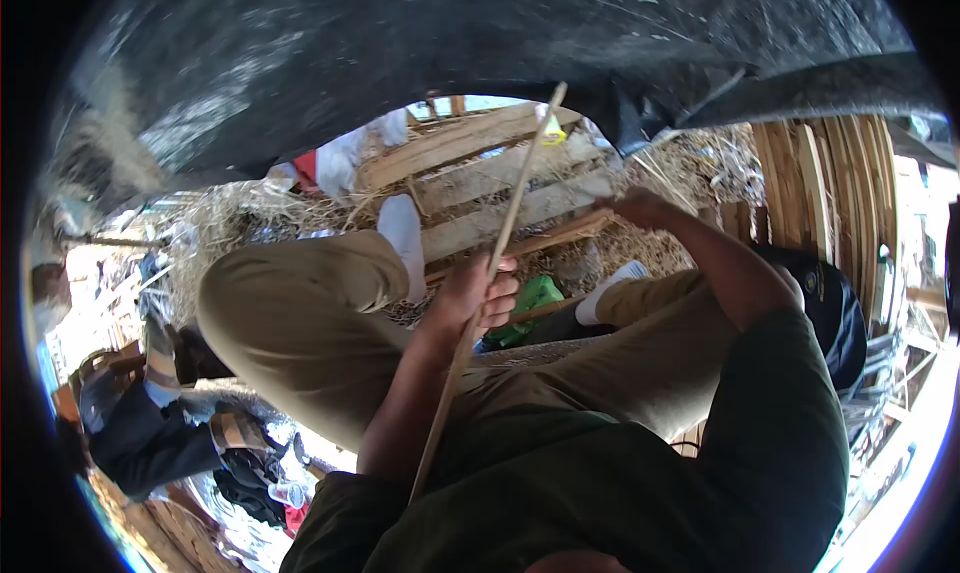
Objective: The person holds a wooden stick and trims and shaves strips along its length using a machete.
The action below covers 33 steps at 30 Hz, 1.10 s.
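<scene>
Fingers of your left hand (463, 291) wrapped the slanted stick (517, 203), apparently steadying it; the next move called for firm control, your right hand's (640, 211) hold being unclear.

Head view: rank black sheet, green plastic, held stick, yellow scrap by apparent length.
Largest to smallest:
1. Black sheet, spanning the top
2. Stick in the left hand
3. Green plastic, visible part
4. Yellow scrap

Apparent only; nearness may inflate the sheet.

Black sheeting (450, 43) hangs ahead of me. Below, slatted boards (450, 148): something yellow (556, 135) near far right corner, white cloth (343, 168) by far left, straw (265, 208) alongside.
</scene>
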Each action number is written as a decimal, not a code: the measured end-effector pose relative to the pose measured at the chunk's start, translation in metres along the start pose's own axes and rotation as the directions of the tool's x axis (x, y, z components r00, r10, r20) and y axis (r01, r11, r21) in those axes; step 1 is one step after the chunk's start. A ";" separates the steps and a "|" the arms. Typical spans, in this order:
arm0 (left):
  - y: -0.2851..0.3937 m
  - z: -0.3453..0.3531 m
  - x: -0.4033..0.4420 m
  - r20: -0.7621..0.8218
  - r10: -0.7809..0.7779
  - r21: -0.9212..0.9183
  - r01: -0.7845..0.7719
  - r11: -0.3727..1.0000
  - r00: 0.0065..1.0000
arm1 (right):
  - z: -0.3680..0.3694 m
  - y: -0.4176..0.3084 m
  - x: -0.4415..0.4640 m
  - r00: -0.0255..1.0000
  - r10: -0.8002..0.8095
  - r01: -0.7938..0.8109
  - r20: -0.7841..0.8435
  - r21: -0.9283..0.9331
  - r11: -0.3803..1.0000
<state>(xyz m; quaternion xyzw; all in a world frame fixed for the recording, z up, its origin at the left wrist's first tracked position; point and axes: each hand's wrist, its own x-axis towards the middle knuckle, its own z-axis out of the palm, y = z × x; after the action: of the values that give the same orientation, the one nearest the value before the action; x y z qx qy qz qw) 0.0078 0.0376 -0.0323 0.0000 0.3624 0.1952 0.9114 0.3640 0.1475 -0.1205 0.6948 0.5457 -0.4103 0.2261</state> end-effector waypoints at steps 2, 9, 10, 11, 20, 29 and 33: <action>-0.011 -0.012 0.008 0.022 0.004 -0.023 -0.004 1.000 1.000 | 0.013 -0.016 -0.015 0.995 -0.099 0.101 0.027 -0.095 0.990; -0.026 -0.016 0.013 -0.010 0.234 0.120 -0.231 0.966 0.972 | -0.009 -0.034 -0.007 0.967 -0.237 0.154 -0.089 -0.534 0.832; -0.026 -0.018 0.021 -0.040 0.238 0.118 -0.232 0.966 0.971 | -0.014 -0.038 -0.013 0.962 -0.245 0.143 -0.119 -0.544 0.827; -0.028 -0.021 0.027 -0.057 0.231 0.123 -0.223 0.967 0.971 | -0.018 -0.042 -0.021 0.957 -0.241 0.118 -0.159 -0.545 0.830; -0.032 -0.019 0.036 -0.184 0.249 0.218 -0.208 0.954 0.951 | -0.050 -0.038 -0.074 0.973 -0.206 0.111 -0.109 -0.558 0.822; -0.046 -0.024 0.041 -0.124 0.323 0.362 -0.260 0.895 0.938 | -0.083 0.014 -0.079 0.817 -0.577 0.408 -0.025 -0.683 0.606; -0.055 -0.032 0.049 -0.231 0.323 0.522 -0.163 0.837 0.918 | -0.085 -0.003 -0.145 0.713 -0.681 0.474 -0.168 -0.601 0.644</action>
<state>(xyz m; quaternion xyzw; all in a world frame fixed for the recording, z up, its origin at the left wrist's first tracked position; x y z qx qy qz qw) 0.0390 0.0004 -0.0959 0.2481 0.5351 0.2093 0.7799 0.3789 0.1303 0.0465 0.4564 0.8634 -0.1567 0.1473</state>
